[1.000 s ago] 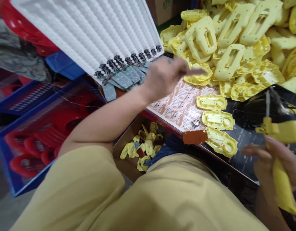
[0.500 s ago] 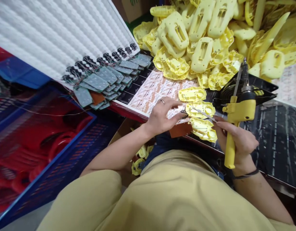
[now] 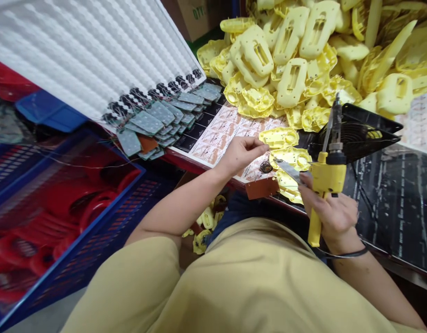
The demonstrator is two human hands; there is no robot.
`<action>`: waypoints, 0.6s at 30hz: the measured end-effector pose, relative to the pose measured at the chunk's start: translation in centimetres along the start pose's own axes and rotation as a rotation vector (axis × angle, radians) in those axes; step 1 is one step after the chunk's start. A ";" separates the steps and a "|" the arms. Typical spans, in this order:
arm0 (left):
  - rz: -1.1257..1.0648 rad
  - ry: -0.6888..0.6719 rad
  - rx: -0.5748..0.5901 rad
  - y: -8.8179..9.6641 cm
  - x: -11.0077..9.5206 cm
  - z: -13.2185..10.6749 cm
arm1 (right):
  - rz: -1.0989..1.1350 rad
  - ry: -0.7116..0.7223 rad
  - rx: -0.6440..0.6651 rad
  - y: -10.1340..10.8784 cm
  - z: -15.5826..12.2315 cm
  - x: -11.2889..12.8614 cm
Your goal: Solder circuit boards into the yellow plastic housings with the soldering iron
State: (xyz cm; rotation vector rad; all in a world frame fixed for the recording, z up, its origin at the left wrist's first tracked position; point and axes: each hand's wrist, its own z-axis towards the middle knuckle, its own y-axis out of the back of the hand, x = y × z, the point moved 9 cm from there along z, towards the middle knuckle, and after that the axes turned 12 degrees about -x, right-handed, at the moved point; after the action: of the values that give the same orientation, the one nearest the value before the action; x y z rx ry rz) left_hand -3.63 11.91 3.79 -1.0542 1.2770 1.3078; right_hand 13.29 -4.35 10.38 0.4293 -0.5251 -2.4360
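My right hand [image 3: 333, 210] grips a yellow soldering gun [image 3: 327, 176], its metal tip pointing away from me. The same hand holds metal tweezers [image 3: 289, 171], which reach over the middle yellow plastic shell [image 3: 296, 156]. My left hand [image 3: 239, 155] is closed in a pinch at that shell's left edge; what sits between the fingertips is too small to make out. Below those fingers lies a small round black part [image 3: 265, 167]. A brown circuit board [image 3: 262, 187] sits at the table's front edge, beside the nearest shell [image 3: 289, 187]. Another shell [image 3: 278, 137] lies farther back.
Yellow shells [image 3: 291, 83] are heaped at the back. Green circuit boards [image 3: 147, 121] wired to black parts lie along a white ridged sheet [image 3: 95, 51]. A blue crate [image 3: 106, 199] of red parts stands at left. A black fan-like object [image 3: 369, 132] is behind the soldering gun.
My left fingers have left the round black part and now pinch higher up by the shell. My right hand has shifted left with the soldering gun and tweezers. The view has moved slightly.
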 end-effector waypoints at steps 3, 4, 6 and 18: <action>-0.015 0.090 0.032 -0.3 0.7 0.5 | 0.057 0.000 0.049 -0.2 0.3 0.1; -0.012 0.098 0.034 -0.4 0.8 0.5 | 0.079 -0.007 0.053 -0.2 0.2 0.1; -0.013 0.098 0.051 -1.0 0.9 0.6 | 0.102 -0.015 0.060 -0.4 0.1 0.2; 0.106 -0.145 0.205 0.6 -4.5 4.2 | 0.173 -0.529 0.121 -1.8 -3.4 -8.2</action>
State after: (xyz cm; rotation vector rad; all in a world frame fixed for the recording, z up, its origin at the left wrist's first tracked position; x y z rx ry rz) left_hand -3.35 15.79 8.63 -0.7437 1.3395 1.2768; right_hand 20.12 1.16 8.07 -0.2197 -0.8926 -2.3443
